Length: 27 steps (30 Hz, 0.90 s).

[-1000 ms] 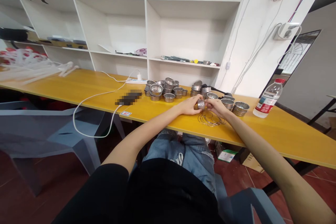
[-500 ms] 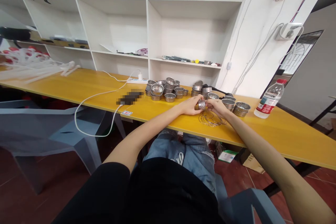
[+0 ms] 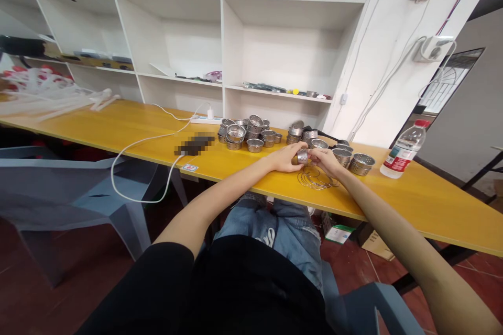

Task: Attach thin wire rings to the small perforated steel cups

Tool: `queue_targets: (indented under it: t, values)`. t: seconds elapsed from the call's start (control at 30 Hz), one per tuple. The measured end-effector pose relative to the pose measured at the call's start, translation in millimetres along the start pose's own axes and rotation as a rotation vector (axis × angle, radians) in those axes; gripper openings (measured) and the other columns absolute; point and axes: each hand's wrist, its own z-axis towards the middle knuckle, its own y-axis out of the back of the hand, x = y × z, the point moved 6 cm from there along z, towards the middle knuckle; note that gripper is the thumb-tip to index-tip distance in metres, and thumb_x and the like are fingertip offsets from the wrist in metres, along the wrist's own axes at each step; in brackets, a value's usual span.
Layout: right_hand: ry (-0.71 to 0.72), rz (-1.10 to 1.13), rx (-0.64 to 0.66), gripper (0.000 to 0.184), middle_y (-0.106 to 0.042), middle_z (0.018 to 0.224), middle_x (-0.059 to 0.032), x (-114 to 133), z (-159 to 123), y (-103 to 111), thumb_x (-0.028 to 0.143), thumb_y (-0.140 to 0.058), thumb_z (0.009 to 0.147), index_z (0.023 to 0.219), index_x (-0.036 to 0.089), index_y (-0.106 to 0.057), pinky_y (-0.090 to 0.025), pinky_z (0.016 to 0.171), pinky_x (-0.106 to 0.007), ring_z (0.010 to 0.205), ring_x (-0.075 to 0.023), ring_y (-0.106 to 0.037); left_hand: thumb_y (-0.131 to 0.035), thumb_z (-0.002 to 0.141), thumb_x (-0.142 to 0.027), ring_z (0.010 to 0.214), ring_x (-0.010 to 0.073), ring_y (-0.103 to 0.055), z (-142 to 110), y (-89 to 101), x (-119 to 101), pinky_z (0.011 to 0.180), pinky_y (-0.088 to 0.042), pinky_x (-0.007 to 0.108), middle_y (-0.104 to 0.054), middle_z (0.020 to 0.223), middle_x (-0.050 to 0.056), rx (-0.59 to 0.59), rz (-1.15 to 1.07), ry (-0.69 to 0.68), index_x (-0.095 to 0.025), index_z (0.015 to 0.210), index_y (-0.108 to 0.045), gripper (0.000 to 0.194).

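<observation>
My left hand (image 3: 288, 158) is closed around a small perforated metal cup (image 3: 302, 157), which lies on its side just above the table. At the cup's right end, the fingers of my right hand (image 3: 325, 160) are pinched together against it. Whether a thin part sits between those fingertips is too small to tell. Thin metal wire rings (image 3: 314, 180) lie loosely heaped on the yellow table (image 3: 263, 186) right below both hands. Behind my left hand, several similar perforated cups (image 3: 255, 145) are piled up. More of them (image 3: 362, 164) stand beside and behind my right hand.
A water bottle (image 3: 404, 149) with a red cap stands at the right. A dark, pixelated object (image 3: 194, 145) on a white cable (image 3: 137, 201) lies to the left. White shelves (image 3: 275, 55) rise behind the table, and a grey chair (image 3: 113, 193) stands at the left.
The view has shifted very slightly. Both hands keep their place at the small cup, and nothing else has visibly moved.
</observation>
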Motion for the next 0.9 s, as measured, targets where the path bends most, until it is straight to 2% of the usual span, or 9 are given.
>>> queue_targets:
  t: [0.17,0.33,0.47,0.63,0.77,0.9]
  values:
    - [0.028,-0.022,0.009,0.054,-0.050,0.059,0.0024,3,0,-1,0.063,-0.103,0.055,0.060,0.021,-0.069,-0.039,0.055,-0.029,0.061,-0.0120,-0.042,-0.074,0.093,-0.034,0.141,0.0303,-0.066,1,-2.0,3,0.124,-0.053,0.048,-0.066,0.153,0.015,-0.018,0.007,-0.036,-0.024,0.152,-0.050,0.064]
    - [0.083,-0.109,-0.010,0.057,-0.067,0.071,-0.0012,11,0,6,0.067,-0.104,0.054,0.073,0.020,-0.078,-0.050,0.063,-0.031,0.063,-0.0137,-0.054,-0.074,0.094,-0.033,0.141,0.0304,-0.067,-1,0.8,4,0.123,-0.053,0.047,-0.066,0.152,0.015,-0.020,-0.025,-0.012,-0.022,0.148,-0.052,0.060]
    - [0.160,-0.180,-0.067,0.058,-0.078,0.082,-0.0054,14,0,11,0.066,-0.105,0.053,0.082,0.022,-0.081,-0.058,0.070,-0.037,0.064,-0.0182,-0.062,-0.075,0.095,-0.035,0.139,0.0310,-0.068,-3,2.6,3,0.120,-0.055,0.047,-0.067,0.150,0.017,-0.007,-0.039,0.014,-0.020,0.146,-0.052,0.058]
    - [0.214,-0.248,-0.146,0.041,-0.081,0.085,-0.0084,10,1,15,0.054,-0.102,0.059,0.077,0.023,-0.082,-0.064,0.081,-0.044,0.079,-0.0278,-0.073,-0.075,0.096,-0.035,0.140,0.0310,-0.068,-4,3.0,3,0.119,-0.056,0.047,-0.067,0.152,0.017,-0.012,-0.021,0.012,-0.022,0.147,-0.052,0.059]
    - [0.237,-0.318,-0.189,0.029,-0.081,0.083,-0.0083,9,1,17,0.046,-0.097,0.064,0.075,0.023,-0.083,-0.062,0.085,-0.045,0.080,-0.0291,-0.073,-0.075,0.096,-0.034,0.142,0.0312,-0.067,-4,2.0,2,0.120,-0.055,0.047,-0.067,0.153,0.017,-0.005,-0.014,0.015,-0.022,0.149,-0.052,0.060]
    - [0.309,-0.393,-0.177,0.019,-0.083,0.085,-0.0077,13,-1,14,0.041,-0.092,0.069,0.076,0.025,-0.086,-0.059,0.087,-0.044,0.084,-0.0293,-0.073,-0.075,0.095,-0.032,0.145,0.0308,-0.065,-5,1.0,1,0.124,-0.053,0.049,-0.066,0.154,0.016,-0.002,-0.034,-0.020,-0.023,0.150,-0.052,0.060]
